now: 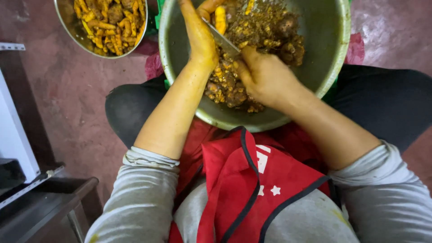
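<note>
1. Head view: the left hand [199, 38], stained yellow, pinches a peeled turmeric root [220, 19] at its fingertips, over the large metal bowl [335, 54].
2. The right hand [263, 76] is clenched around a knife [221, 39]; its blade slants up to touch the root.
3. Unpeeled roots and peelings [265, 31] lie beneath.
4. A smaller bowl [67, 22] of peeled roots sits well left.

1 head view, steeply downward, close over lap and bowl [333, 67].

Dull metal basin [333, 54]; shiny steel knife blade [223, 41]; red cloth apron [252, 189].
</note>
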